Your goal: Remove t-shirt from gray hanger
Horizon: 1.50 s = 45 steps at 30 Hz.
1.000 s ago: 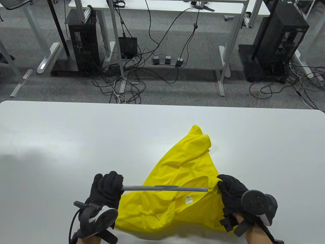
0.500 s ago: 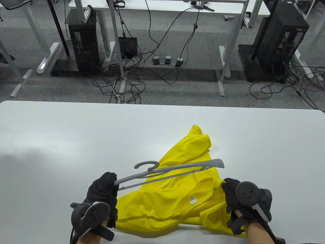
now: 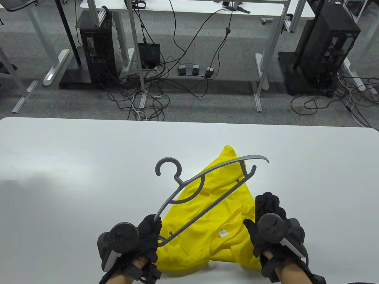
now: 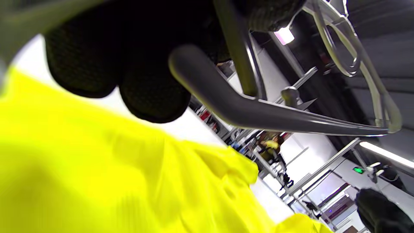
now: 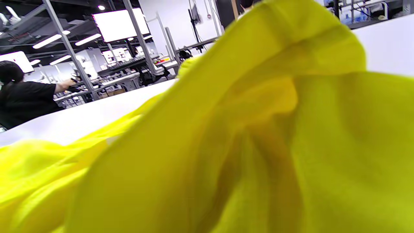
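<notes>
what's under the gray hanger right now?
Under the gray hanger, raised by the left hand, lies the yellow t-shirt on the white table. The shirt hides the table beneath it.

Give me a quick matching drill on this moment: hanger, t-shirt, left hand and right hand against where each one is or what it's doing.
Things:
1. gray hanger
2. yellow t-shirt
3. left hand
4. right hand

States:
A. lies crumpled on the table
B. grips one end of the hanger
C. rests on the shirt's right edge
D. free of the fabric, above the shirt

Pairs: 1-D, 2-A, 3-B, 4-C
</notes>
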Each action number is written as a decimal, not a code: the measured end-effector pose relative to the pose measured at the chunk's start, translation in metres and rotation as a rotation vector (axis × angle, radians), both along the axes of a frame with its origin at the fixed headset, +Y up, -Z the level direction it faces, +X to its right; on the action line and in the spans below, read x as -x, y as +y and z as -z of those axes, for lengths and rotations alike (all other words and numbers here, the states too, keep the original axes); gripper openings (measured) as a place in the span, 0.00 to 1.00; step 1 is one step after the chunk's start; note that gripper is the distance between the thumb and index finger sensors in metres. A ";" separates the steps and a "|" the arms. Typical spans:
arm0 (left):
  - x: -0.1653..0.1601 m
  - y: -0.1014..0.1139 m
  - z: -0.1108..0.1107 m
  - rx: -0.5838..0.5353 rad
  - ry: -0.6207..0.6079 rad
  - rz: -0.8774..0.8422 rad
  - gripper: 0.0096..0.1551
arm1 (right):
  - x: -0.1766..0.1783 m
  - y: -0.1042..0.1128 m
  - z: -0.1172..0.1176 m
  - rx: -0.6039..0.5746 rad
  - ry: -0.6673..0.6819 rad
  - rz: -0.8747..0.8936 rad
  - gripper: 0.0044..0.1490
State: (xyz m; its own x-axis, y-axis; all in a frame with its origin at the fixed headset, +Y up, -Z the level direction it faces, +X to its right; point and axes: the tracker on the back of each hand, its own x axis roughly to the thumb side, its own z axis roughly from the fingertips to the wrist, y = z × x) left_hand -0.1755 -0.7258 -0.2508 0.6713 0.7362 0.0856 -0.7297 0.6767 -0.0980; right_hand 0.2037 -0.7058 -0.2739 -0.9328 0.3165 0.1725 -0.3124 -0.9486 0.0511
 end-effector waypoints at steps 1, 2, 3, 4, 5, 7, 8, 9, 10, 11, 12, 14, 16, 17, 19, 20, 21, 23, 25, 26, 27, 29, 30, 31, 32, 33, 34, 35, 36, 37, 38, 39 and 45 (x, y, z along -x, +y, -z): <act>-0.001 -0.004 0.001 0.045 -0.003 -0.010 0.29 | 0.001 0.001 -0.001 -0.005 0.011 0.011 0.51; -0.002 -0.007 0.002 0.077 -0.006 -0.015 0.29 | 0.001 0.002 -0.001 -0.004 0.023 0.030 0.52; -0.003 -0.012 0.003 0.118 -0.012 -0.005 0.30 | 0.001 0.003 -0.002 -0.001 0.028 0.063 0.51; -0.003 -0.015 0.005 0.148 -0.017 0.014 0.30 | 0.001 0.003 -0.003 -0.006 0.026 0.071 0.52; -0.003 -0.018 0.006 0.163 -0.022 0.021 0.31 | 0.000 0.003 -0.003 -0.009 0.027 0.067 0.53; -0.004 -0.026 0.009 0.208 -0.020 0.028 0.32 | -0.001 0.003 -0.003 -0.007 0.021 0.061 0.53; -0.004 -0.029 0.010 0.229 -0.021 0.028 0.32 | -0.001 0.002 -0.002 0.003 0.021 0.060 0.53; -0.004 -0.032 0.011 0.252 -0.021 0.034 0.33 | -0.001 0.002 -0.002 0.009 0.021 0.055 0.54; -0.005 -0.033 0.011 0.269 -0.024 0.041 0.33 | -0.001 0.001 -0.002 0.011 0.022 0.050 0.54; -0.005 -0.036 0.012 0.282 -0.033 0.043 0.34 | -0.001 0.001 -0.002 0.013 0.024 0.048 0.54; -0.006 -0.037 0.012 0.287 -0.038 0.042 0.36 | 0.000 0.001 -0.002 0.013 0.025 0.048 0.54; -0.007 -0.040 0.013 0.296 -0.072 0.015 0.39 | 0.000 0.001 -0.002 0.014 0.033 0.054 0.54; -0.008 -0.037 0.013 0.275 -0.078 0.003 0.41 | -0.001 0.000 -0.002 0.017 0.036 0.060 0.54; -0.008 -0.036 0.013 0.269 -0.085 0.007 0.42 | -0.001 0.000 -0.001 0.018 0.033 0.058 0.54; -0.008 -0.035 0.012 0.266 -0.105 0.006 0.45 | -0.002 -0.001 -0.001 0.025 0.028 0.058 0.54; -0.008 -0.034 0.011 0.267 -0.102 0.006 0.45 | -0.002 -0.001 -0.001 0.029 0.026 0.058 0.54; -0.007 -0.033 0.010 0.265 -0.093 0.009 0.46 | -0.003 -0.001 -0.001 0.033 0.023 0.056 0.53; -0.005 -0.028 0.009 0.230 -0.085 0.034 0.48 | -0.003 -0.001 -0.001 0.034 0.019 0.058 0.53; -0.004 -0.023 0.009 0.202 -0.101 0.082 0.50 | -0.003 -0.001 -0.001 0.032 0.019 0.062 0.54; -0.002 -0.019 0.008 0.185 -0.099 0.117 0.51 | -0.003 -0.001 -0.001 0.031 0.019 0.062 0.53; -0.001 -0.016 0.007 0.144 -0.088 0.151 0.51 | -0.003 -0.001 -0.001 0.030 0.019 0.061 0.53; 0.002 -0.007 0.004 0.047 -0.062 0.238 0.52 | -0.003 -0.001 -0.001 0.031 0.020 0.055 0.53; 0.004 -0.002 0.002 -0.017 -0.048 0.301 0.53 | -0.002 -0.001 -0.001 0.032 0.020 0.053 0.53; 0.005 0.005 0.000 -0.095 -0.036 0.368 0.53 | -0.002 -0.001 -0.001 0.032 0.021 0.051 0.53; 0.005 0.010 -0.002 -0.158 -0.022 0.418 0.53 | -0.002 -0.001 -0.001 0.030 0.021 0.050 0.53; 0.006 0.016 -0.004 -0.230 -0.008 0.479 0.53 | -0.002 -0.001 -0.001 0.027 0.021 0.051 0.53; 0.006 0.021 -0.006 -0.277 -0.012 0.529 0.53 | -0.002 -0.001 -0.001 0.025 0.021 0.054 0.53; 0.005 0.025 -0.007 -0.304 -0.019 0.571 0.52 | -0.002 -0.001 -0.001 0.024 0.022 0.057 0.53; 0.003 0.028 -0.010 -0.335 -0.023 0.624 0.52 | -0.002 -0.001 -0.001 0.023 0.022 0.059 0.53; 0.001 0.030 -0.012 -0.367 -0.032 0.682 0.52 | -0.002 -0.002 -0.001 0.023 0.022 0.061 0.53; -0.002 0.032 -0.013 -0.396 -0.045 0.743 0.52 | -0.001 -0.002 -0.001 0.025 0.024 0.060 0.53; -0.005 0.034 -0.015 -0.423 -0.062 0.805 0.52 | 0.000 -0.002 -0.001 0.027 0.027 0.055 0.53; -0.023 0.028 -0.018 -0.366 -0.252 0.914 0.52 | 0.000 -0.002 -0.002 0.030 0.033 0.059 0.53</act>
